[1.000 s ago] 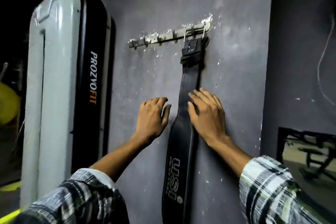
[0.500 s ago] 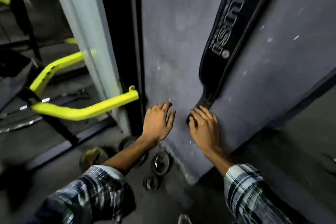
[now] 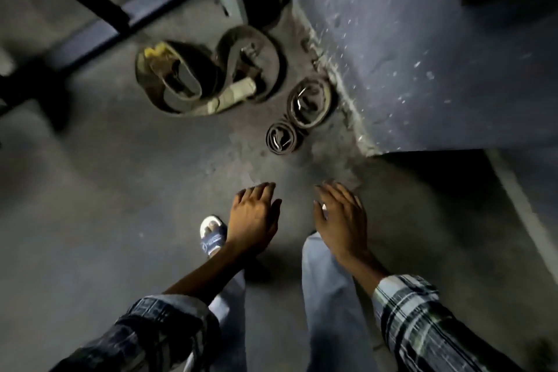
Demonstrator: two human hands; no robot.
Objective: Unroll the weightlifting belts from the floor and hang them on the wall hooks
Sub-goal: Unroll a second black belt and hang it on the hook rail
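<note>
On the far floor a loose olive belt [image 3: 208, 75] lies left of two small rolled belts [image 3: 297, 116] beside the wall [image 3: 422, 54], blurred, while nearer, left hand [image 3: 252, 217] and right hand [image 3: 341, 220] hover spread-fingered, holding nothing.

Both arms are stretched out forward and down, plaid sleeves pushed up past the wrists. The left hand [image 3: 253, 217] is held palm-down with fingers loosely spread, nothing gripped. The right hand [image 3: 341, 220] is kept just beside it, also palm-down and empty, fingers slightly fanned, the two hands apart.
</note>
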